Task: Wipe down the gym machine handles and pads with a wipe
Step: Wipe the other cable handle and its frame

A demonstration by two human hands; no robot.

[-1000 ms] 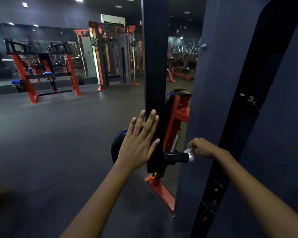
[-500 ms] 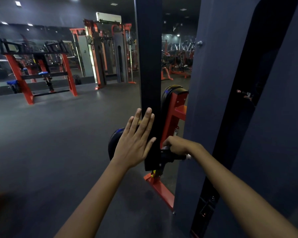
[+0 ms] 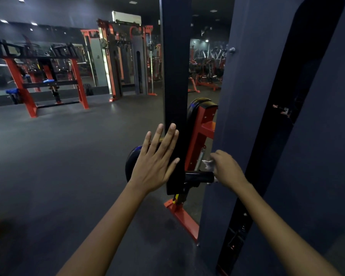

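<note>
Head view: the right hand [image 3: 226,169] grips a white wipe [image 3: 208,164] at the end of the black handle [image 3: 199,176]; the left hand [image 3: 154,163] presses flat-fingered against the black upright [image 3: 175,76]. Dark rubber floor [image 3: 68,156], red racks [image 3: 42,80], mirrored wall behind.

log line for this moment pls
left hand flat on black upright | right hand holds wipe at handle end
</note>
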